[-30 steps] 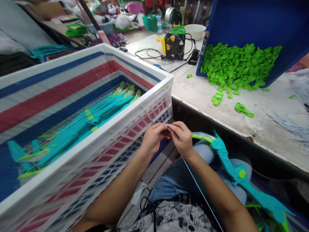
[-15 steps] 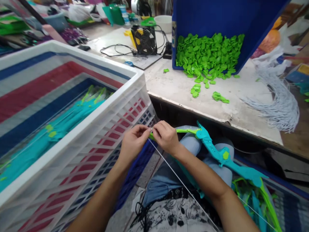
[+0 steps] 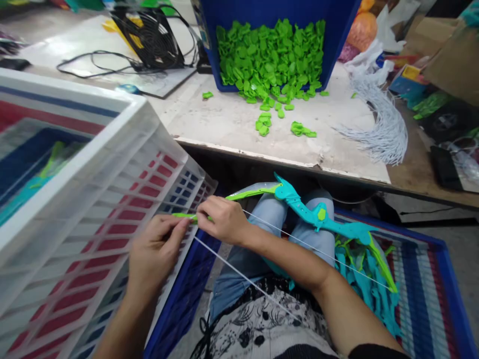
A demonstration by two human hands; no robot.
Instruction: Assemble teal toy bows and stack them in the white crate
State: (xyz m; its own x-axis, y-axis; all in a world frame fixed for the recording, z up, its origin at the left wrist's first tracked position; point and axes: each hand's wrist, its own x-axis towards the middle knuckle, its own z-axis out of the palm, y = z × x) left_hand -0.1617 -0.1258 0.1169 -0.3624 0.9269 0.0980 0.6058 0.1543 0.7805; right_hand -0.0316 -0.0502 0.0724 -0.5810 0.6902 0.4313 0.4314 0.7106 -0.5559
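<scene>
A turquoise toy bow [image 3: 297, 205] with bright green limbs lies across my thighs, its far limb angled down to the right. My right hand [image 3: 223, 218] is closed around its left green limb, close to the tip [image 3: 182, 215]. Just left of it, my left hand [image 3: 157, 252] pinches the end of a white string [image 3: 239, 274] at that tip; the fingers partly hide the end. One length of string slants down towards my waist. Another stretch runs past my right forearm to the bow's right tip.
On my left stands a white slatted crate [image 3: 123, 179] holding turquoise bows. A blue crate [image 3: 454, 294] with more bow parts is at right. On the table [image 3: 232, 134] are a tipped blue bin [image 3: 262, 12] of green pieces [image 3: 277, 60], a black fan [image 3: 153, 42] and a white string bundle [image 3: 391, 132].
My view has swung right. Both hands, with the bow's tip and string, appear further left and a little lower, and are slightly further apart. More of the right blue crate shows.
</scene>
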